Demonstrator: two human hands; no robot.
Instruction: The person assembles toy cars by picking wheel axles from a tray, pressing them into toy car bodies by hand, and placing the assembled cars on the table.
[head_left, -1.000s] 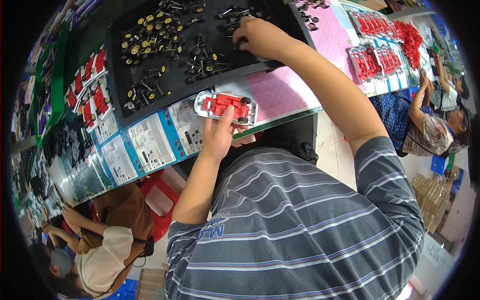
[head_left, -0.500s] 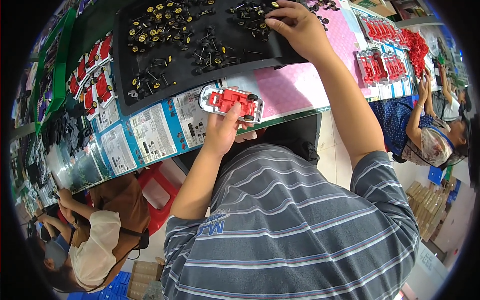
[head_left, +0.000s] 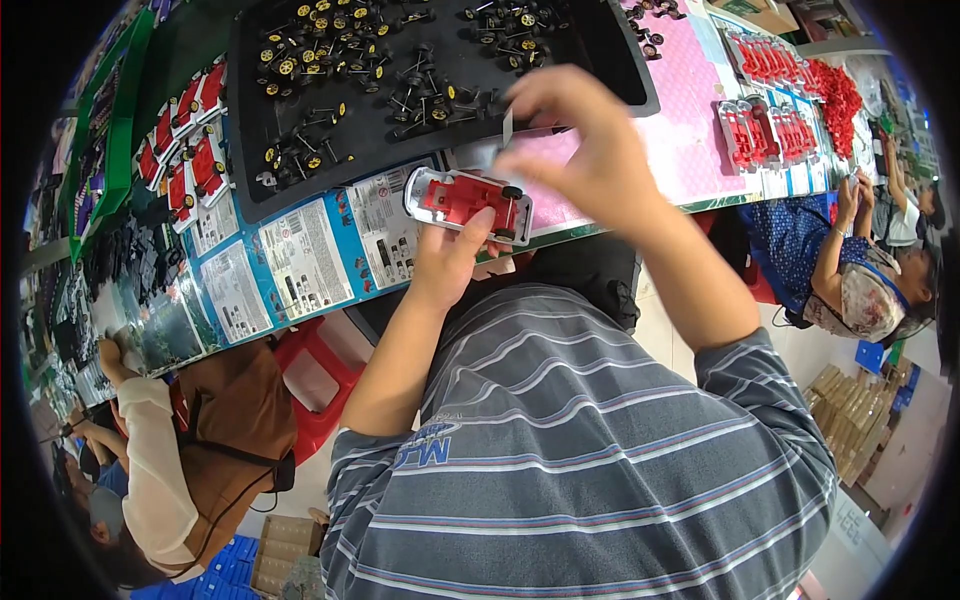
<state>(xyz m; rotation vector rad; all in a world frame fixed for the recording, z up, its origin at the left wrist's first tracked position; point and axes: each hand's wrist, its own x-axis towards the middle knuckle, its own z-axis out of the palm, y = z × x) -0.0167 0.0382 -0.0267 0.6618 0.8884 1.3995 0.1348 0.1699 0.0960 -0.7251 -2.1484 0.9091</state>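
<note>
My left hand point(head_left: 448, 262) holds a toy car point(head_left: 466, 200) upside down above the table's near edge. Its body is white and its underside red. One pair of black wheels point(head_left: 512, 192) sits at the car's right end; no wheels show at the other end. Just above and to the right of the car is my right hand point(head_left: 590, 150), blurred by motion. Between its thumb and fingers shows a smeared wheel axle point(head_left: 508, 128), a thin grey streak with something dark beside it. Many black wheel axles point(head_left: 425, 105), some with yellow hubs, lie in the black tray point(head_left: 385, 150).
Red and white toy cars point(head_left: 185, 140) stand in rows at the left, beside a green-edged rack point(head_left: 115, 140). More upturned red chassis point(head_left: 765, 135) and a red heap point(head_left: 832, 95) lie far right. Co-workers point(head_left: 160, 470) sit at both sides. Pink sheeting point(head_left: 685, 130) covers the table right of the tray.
My right hand has come from the tray's far right part back toward me, near the car, bringing a wheel axle. The car in my left hand has barely shifted.
</note>
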